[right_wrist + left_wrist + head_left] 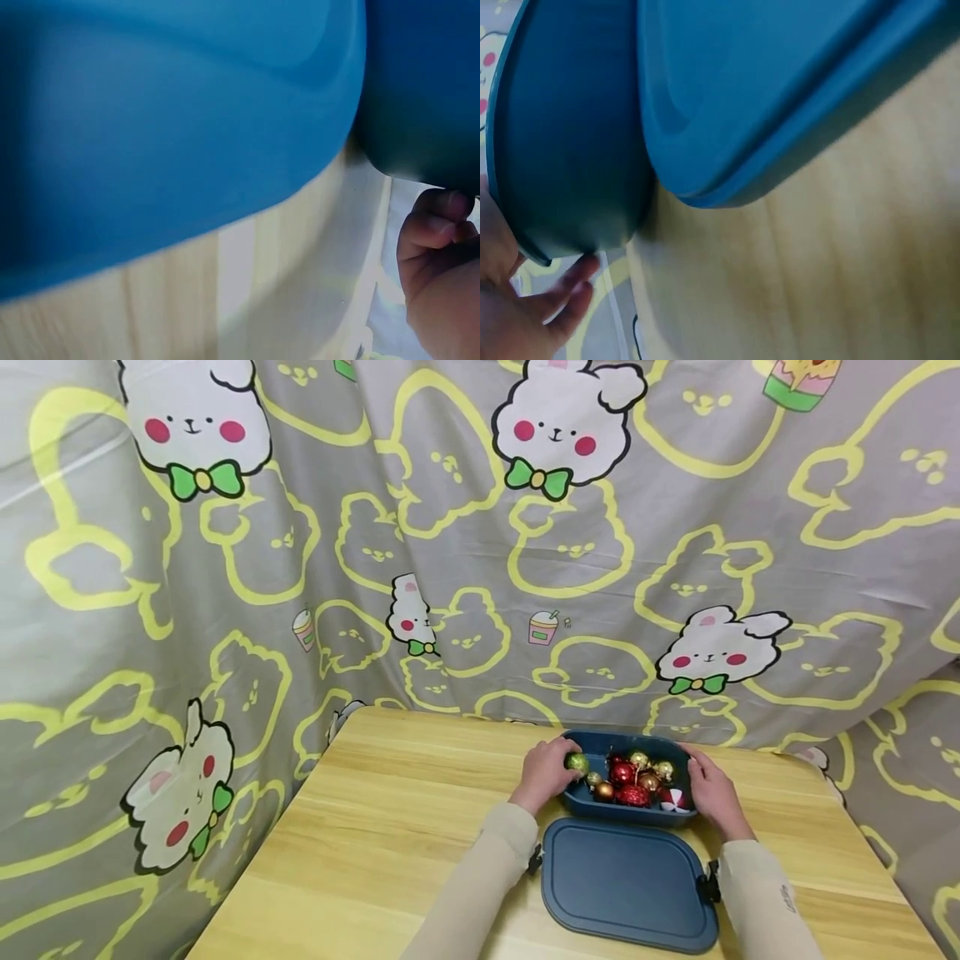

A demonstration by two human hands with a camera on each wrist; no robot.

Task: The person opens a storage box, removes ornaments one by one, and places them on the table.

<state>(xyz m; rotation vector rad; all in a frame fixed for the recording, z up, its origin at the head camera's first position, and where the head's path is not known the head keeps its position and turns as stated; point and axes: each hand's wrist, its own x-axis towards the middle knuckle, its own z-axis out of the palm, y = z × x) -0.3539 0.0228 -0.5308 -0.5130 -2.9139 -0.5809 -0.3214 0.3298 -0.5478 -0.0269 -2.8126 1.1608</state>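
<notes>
A dark blue rectangular box [626,812] holds several small ornament balls, in the head view. Among them are a red ball [622,772], a gold ball [663,769] and a red-and-white one [672,799]. My left hand [546,770] grips the box's left end, its fingertips beside a glittery green ball [577,763]. At the opposite end my right hand [714,792] holds the box wall. The left wrist view shows fingers [574,296] against the outside of the box. Curled fingers [431,225] meet the box end in the right wrist view.
A matching blue lid [630,881] lies flat in front of the box, between the forearms. Both rest on a light wooden table [390,827]. Behind and to the sides hangs a grey curtain [465,560] printed with cartoon rabbits.
</notes>
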